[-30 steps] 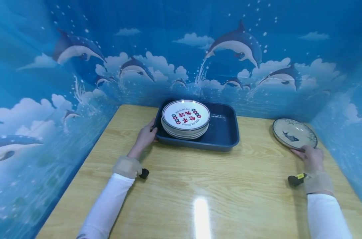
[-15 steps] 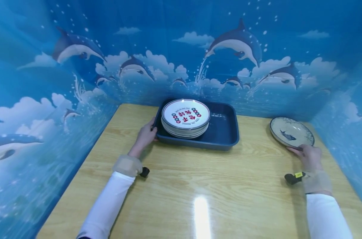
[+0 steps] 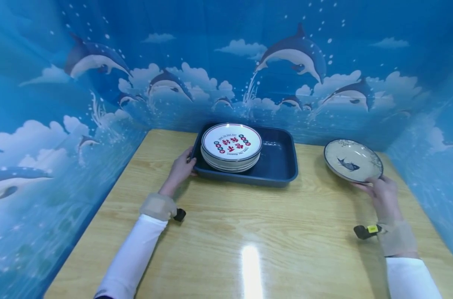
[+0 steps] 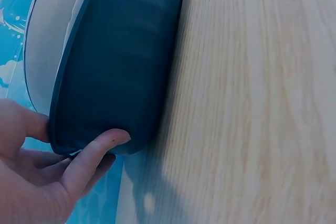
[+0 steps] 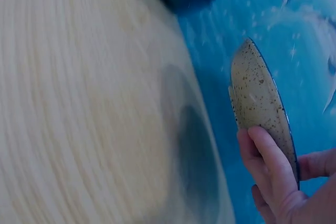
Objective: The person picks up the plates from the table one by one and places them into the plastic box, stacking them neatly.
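Observation:
A dark blue rectangular tray (image 3: 276, 164) stands at the back of the table, with a stack of white plates (image 3: 232, 142) in its left part. Red characters mark the top plate. My left hand (image 3: 181, 168) grips the tray's left end; in the left wrist view its thumb lies at the rim and its fingers (image 4: 86, 163) against the outer wall. At the right, my right hand (image 3: 384, 193) pinches the near edge of a cream plate (image 3: 355, 160) with a blue fish drawing. The right wrist view shows this plate's speckled underside (image 5: 257, 90), raised off the table, fingers beneath it.
The light wood table (image 3: 271, 232) carries a bright light reflection near its front. Blue dolphin-print sheeting (image 3: 226, 62) rises behind the table and along both sides. Each wrist wears a band with a small black camera (image 3: 365, 231).
My right hand has lifted the fish plate and moved it left, towards the tray. The left hand, the tray and the stacked plates have stayed in place.

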The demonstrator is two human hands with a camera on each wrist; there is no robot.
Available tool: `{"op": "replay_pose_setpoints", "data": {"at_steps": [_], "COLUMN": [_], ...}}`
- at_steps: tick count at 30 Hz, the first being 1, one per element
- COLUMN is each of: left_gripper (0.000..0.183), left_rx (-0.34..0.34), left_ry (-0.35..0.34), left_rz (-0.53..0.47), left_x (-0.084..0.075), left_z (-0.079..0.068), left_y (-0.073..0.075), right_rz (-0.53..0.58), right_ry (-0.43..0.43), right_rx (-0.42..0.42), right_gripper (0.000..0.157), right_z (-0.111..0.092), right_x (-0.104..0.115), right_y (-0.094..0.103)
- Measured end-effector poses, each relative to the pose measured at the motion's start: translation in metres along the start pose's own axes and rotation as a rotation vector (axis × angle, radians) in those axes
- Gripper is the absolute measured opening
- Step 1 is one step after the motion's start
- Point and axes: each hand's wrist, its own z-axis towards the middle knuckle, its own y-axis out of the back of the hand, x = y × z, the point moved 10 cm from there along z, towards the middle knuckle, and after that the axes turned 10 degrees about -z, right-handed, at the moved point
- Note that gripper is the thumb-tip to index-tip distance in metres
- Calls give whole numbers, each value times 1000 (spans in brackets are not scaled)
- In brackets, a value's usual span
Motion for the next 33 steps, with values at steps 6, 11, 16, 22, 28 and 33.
{"op": "replay_pose_setpoints", "data": {"at_steps": [6, 11, 16, 22, 28, 33], "left_gripper": [57, 54, 47, 40, 32, 36], "left_rx": [-16, -41, -87, -197, -122, 135], "left_ry": [-12, -2, -11, -98, -177, -133], "left_rz": [-74, -95, -99, -29, -135, -258], "left_x": [2, 3, -5, -25, -61, -79], "left_z": [-4, -9, -17, -30, -47, -61], "left_y": [4, 9, 15, 28, 12, -31], "right_rz": [-30, -88, -136, -258, -332, -356], "right_ry": [-37, -13, 38, 77, 120, 133], "right_rx": [18, 56, 126, 203, 311, 378], "right_gripper": [78, 78, 75, 74, 73, 70], "right_z": [-16, -30, -45, -64, -84, -96], "right_x": [5, 12, 20, 24, 21, 12], "right_y": [-23, -48, -78, -119, -161, -192]}}
